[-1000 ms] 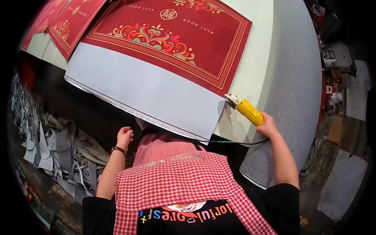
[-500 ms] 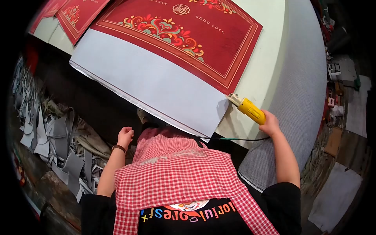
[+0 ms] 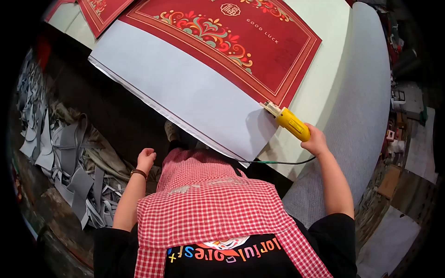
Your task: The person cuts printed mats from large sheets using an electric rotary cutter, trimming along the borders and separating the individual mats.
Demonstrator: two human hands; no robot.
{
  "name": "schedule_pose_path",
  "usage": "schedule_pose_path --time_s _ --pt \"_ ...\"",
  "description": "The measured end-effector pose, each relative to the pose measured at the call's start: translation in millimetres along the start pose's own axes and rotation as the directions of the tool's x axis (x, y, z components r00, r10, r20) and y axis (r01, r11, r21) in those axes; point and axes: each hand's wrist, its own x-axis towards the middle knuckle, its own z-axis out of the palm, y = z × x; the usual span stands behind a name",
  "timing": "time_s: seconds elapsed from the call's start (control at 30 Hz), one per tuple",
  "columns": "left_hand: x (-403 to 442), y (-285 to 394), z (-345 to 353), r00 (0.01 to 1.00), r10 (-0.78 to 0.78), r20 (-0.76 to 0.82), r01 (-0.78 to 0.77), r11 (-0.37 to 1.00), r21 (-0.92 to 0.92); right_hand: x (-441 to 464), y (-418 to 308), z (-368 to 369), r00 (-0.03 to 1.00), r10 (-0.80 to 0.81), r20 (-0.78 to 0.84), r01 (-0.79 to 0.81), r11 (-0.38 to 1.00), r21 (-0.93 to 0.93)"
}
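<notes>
My right hand point(image 3: 316, 140) grips a yellow corded electric cutter point(image 3: 293, 125). The cutter's metal head rests at the lower right corner of a red printed mat point(image 3: 241, 41), where the red border meets a plain pale strip point(image 3: 185, 88). A black cord point(image 3: 287, 162) runs from behind this hand toward my waist. Away from the table, my left hand point(image 3: 146, 160) hangs by my side with curled fingers and nothing visible in it. "GOOD LUCK" lettering and colourful swirls decorate the mat.
A big grey roll of material point(image 3: 357, 88) lies along the table's right side. More red mats point(image 3: 102, 11) are at the upper left. Grey offcuts point(image 3: 69, 148) pile on the floor to the left. The pale table point(image 3: 331, 51) shows beyond the mat.
The cutter has moved from the mat's corner a little way left along the red border. The mat appears shifted right in view. My left hand stays low at my side.
</notes>
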Motion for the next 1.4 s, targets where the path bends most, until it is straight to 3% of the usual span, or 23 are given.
schedule_pose_path --time_s 0.53,0.7,1.0,1.07,1.1,1.17,1.27,1.4 --pt "2 -20 -9 0.999 0.023 -0.05 -0.021 0.999 0.049 62 -77 23 0.983 -0.173 -0.057 0.181 0.967 0.177" --pt "7 -22 -13 0.998 0.026 -0.052 -0.024 0.999 0.035 89 -95 39 0.991 -0.128 -0.04 0.133 0.964 0.229" --pt "20 -20 -37 0.998 0.038 -0.056 -0.037 0.999 0.029 133 -164 41 0.983 -0.183 -0.013 0.181 0.953 0.242" --pt "14 -1 -47 0.985 0.104 -0.141 -0.055 0.947 0.316 143 -179 44 0.981 -0.195 -0.02 0.194 0.95 0.243" --pt "17 7 -53 0.984 0.101 -0.148 -0.051 0.95 0.309 149 -186 46 0.98 -0.198 -0.03 0.199 0.948 0.246" --pt "28 24 -67 0.907 0.346 -0.24 -0.238 0.891 0.386 161 -200 50 0.98 -0.196 -0.009 0.193 0.952 0.238" --pt "55 83 -99 0.769 0.574 -0.282 -0.366 0.756 0.543 177 -223 55 0.978 -0.207 -0.014 0.203 0.944 0.26" --pt "112 162 -141 0.667 0.682 -0.3 -0.403 0.669 0.625 199 -257 58 0.973 -0.232 -0.003 0.224 0.935 0.276"
